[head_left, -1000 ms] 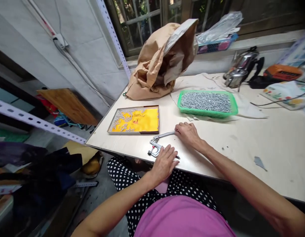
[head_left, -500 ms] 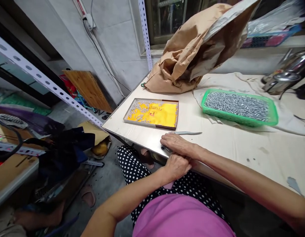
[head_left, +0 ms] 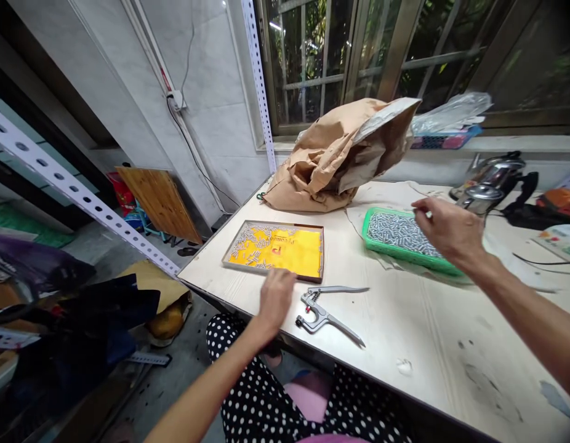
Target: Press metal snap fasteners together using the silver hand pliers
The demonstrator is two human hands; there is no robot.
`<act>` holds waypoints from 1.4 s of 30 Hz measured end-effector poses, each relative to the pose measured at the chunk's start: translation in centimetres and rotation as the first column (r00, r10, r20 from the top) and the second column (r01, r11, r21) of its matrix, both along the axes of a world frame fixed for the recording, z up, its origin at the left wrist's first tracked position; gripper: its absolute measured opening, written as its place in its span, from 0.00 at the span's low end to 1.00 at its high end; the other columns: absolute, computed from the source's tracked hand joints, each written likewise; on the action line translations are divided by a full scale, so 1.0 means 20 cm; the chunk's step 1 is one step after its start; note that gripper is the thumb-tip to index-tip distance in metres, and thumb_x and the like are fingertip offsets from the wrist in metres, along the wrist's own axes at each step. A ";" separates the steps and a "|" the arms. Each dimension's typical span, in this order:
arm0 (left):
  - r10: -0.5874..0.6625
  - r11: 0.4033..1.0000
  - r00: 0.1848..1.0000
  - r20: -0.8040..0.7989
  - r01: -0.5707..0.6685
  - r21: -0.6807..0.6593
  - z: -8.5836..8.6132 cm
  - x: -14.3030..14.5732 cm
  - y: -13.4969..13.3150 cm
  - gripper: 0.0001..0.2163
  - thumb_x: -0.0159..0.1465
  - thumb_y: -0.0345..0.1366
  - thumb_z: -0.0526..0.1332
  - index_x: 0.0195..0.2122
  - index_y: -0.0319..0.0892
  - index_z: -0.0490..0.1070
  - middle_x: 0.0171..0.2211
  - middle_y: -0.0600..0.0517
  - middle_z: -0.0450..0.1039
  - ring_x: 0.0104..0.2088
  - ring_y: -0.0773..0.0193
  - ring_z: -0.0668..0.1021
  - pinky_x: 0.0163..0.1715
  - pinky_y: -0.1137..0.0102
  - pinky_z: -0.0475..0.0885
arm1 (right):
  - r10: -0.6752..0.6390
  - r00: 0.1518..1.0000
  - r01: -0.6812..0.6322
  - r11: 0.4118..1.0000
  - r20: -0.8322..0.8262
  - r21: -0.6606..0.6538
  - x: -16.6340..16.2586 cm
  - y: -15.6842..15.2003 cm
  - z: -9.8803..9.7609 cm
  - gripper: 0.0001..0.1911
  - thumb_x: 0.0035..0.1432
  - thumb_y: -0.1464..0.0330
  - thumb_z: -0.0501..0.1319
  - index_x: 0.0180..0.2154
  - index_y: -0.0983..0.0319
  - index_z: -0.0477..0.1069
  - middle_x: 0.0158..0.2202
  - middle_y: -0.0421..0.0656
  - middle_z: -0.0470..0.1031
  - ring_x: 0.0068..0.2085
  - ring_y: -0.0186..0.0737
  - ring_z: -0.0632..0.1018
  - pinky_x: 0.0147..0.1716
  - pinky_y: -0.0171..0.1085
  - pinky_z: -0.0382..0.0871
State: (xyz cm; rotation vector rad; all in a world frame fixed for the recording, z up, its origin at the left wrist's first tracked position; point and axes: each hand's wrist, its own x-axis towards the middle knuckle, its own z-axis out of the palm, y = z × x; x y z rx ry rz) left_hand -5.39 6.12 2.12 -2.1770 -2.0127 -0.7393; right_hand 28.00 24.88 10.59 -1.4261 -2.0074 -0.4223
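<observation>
My left hand (head_left: pixel 276 298) is at the near edge of a shallow tray (head_left: pixel 227 255), fingers curled downward; whatever they pinch is hidden. Small silvery metal pieces (head_left: pixel 255 254) lie scattered in the tray over a yellow printed base. Over the green plastic basket (head_left: pixel 396 258) hovers my right hand (head_left: pixel 451 231), thumb and forefinger apart, with nothing visible between them. Short metal rods (head_left: pixel 396 229) fill the basket. On the tabletop, just right of my left hand, rest grey snap-fastener pliers (head_left: pixel 324 314) with their handles spread.
A crumpled brown paper bag (head_left: pixel 331 154) stands behind the tray. Metal kettles (head_left: pixel 488 178) are at the back right, beside an orange-and-black object (head_left: pixel 559 203). The table's front edge (head_left: pixel 313 351) runs above my lap. A perforated white post (head_left: pixel 260 80) rises at the far corner.
My hands, together over the pliers before, are now apart. The left moved up-left to the tray, the right over to the basket. The pliers lie uncovered, and the camera view has tilted up.
</observation>
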 end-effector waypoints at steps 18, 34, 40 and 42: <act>-0.022 0.828 0.966 -0.258 -0.127 -0.546 0.17 -0.34 0.44 0.09 0.59 0.29 0.57 0.25 0.39 0.75 0.30 0.45 0.76 0.35 0.57 0.77 0.33 0.72 0.65 | 0.479 0.878 -0.278 0.537 0.017 -0.796 -0.54 -0.86 -0.41 0.04 0.61 0.70 0.60 0.40 0.61 0.70 0.43 0.46 0.74 0.42 0.45 0.75 0.38 0.39 0.68; -0.205 0.836 0.976 0.075 0.215 -0.505 0.03 -0.04 -0.02 0.12 0.66 0.36 0.50 0.34 0.42 0.72 0.35 0.48 0.75 0.39 0.58 0.77 0.42 0.69 0.70 | 0.498 0.866 -0.265 0.536 0.046 -0.802 -0.53 -0.83 -0.45 0.08 0.67 0.71 0.51 0.43 0.63 0.68 0.44 0.47 0.73 0.37 0.42 0.75 0.30 0.37 0.64; -0.248 0.808 0.967 -0.060 0.172 -0.564 -0.03 -0.07 -0.11 0.11 0.65 0.27 0.51 0.38 0.40 0.73 0.39 0.45 0.72 0.43 0.57 0.74 0.45 0.67 0.69 | 0.518 0.854 -0.268 0.521 0.050 -0.811 -0.54 -0.84 -0.44 0.08 0.68 0.69 0.50 0.41 0.64 0.67 0.44 0.47 0.72 0.38 0.42 0.75 0.32 0.37 0.63; -0.195 0.817 0.980 0.038 0.184 -0.546 -0.01 -0.06 -0.10 0.10 0.64 0.28 0.53 0.37 0.40 0.74 0.38 0.46 0.73 0.42 0.58 0.75 0.44 0.67 0.70 | 0.522 0.850 -0.257 0.524 0.068 -0.812 -0.54 -0.84 -0.43 0.09 0.69 0.70 0.50 0.41 0.64 0.67 0.44 0.47 0.72 0.38 0.42 0.75 0.31 0.37 0.63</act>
